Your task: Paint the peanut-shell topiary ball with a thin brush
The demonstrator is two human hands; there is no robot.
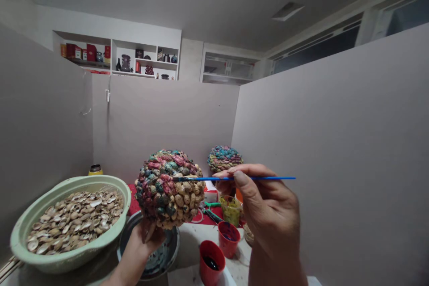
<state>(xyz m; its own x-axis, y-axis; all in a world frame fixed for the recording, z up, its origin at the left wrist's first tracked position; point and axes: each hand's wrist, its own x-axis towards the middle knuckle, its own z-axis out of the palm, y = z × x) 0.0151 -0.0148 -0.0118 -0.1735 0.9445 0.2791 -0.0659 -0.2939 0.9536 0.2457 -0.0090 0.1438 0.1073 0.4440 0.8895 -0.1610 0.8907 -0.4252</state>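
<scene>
Lower centre: left hand clamped under round red, green and tan peanut-shell ball, likely keeping face exposed; right hand pinches slim blue paintbrush level, bristles at shells.

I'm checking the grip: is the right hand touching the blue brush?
Touching. The head view shows the right hand pinching the blue brush along its handle.
</scene>
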